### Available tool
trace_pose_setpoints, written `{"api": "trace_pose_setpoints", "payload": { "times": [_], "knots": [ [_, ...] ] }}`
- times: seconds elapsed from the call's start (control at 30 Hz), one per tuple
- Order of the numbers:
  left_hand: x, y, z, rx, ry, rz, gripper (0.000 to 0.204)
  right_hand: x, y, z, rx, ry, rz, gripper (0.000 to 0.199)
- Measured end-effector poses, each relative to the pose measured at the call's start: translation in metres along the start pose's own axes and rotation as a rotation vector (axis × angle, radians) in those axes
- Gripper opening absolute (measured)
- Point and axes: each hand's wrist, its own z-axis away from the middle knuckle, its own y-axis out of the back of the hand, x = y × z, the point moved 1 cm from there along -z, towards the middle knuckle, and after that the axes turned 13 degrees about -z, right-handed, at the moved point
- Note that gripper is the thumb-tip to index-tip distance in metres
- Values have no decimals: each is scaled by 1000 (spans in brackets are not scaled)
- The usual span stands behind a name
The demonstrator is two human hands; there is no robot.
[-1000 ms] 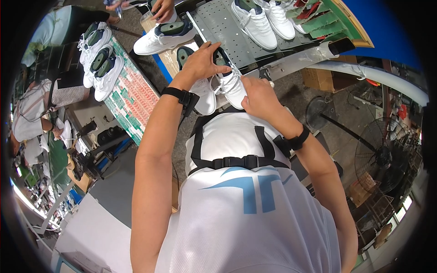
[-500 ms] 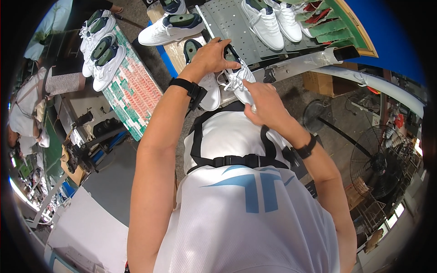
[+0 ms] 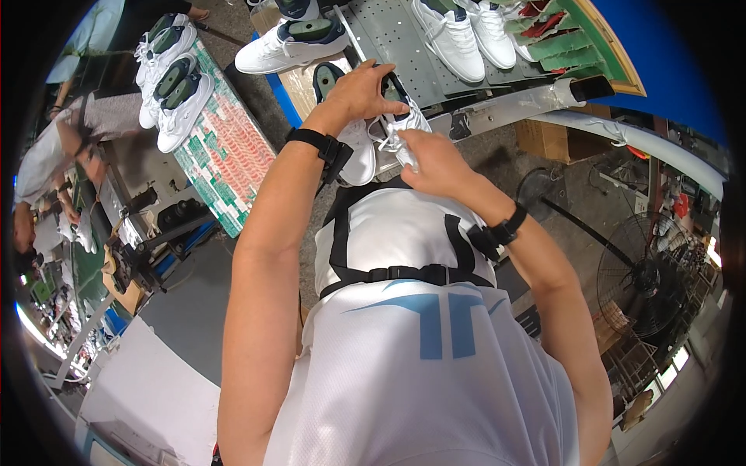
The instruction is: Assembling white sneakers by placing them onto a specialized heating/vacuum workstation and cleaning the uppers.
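- The white low-top sneaker with a dark lining (image 3: pixel 359 147) is held close to the person's chest, just in front of the near edge of the perforated grey metal worktop (image 3: pixel 404 46). Its long axis runs roughly from the worktop back toward the body; its pale rounded end points down toward the chest and the dark collar end lies under the hand by the worktop.
- The left hand (image 3: pixel 359 92) lies over the upper, dark-lined part of the shoe, fingers curled down and clamped on it.
- The right hand (image 3: pixel 432 159) is pinched closed on the white laces (image 3: pixel 396 132), which bunch in loose loops against the shoe's side.
- The shoe's upper looks smooth and matte, like synthetic leather, with a thick pale sole edge; the laces are flat woven cord.
- Both wrists carry black bands, and a black strap harness crosses the white mesh shirt.
- On the worktop, well apart from the hands, lie more white sneakers: one with a green insole (image 3: pixel 289 45) to the left, a pair (image 3: pixel 466 35) to the right.
- A patterned red-and-green board (image 3: pixel 229 159) at left bears another row of white shoes (image 3: pixel 172 81).
- A dark floor fan (image 3: pixel 649 276) stands at right.
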Motion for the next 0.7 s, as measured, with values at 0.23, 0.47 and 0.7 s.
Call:
{"api": "trace_pose_setpoints", "payload": {
  "times": [0.23,0.47,0.7],
  "knots": [
    [-19,-2,-2,71,-19,-44,110,2,16,27,-114,-101,-98,68],
    [-24,-37,-12,181,-159,82,95,8,-11,15,-151,48,25,70],
    [4,-26,-4,92,-77,30,99,39,8,61,-100,70,-38,73]
  ]
}}
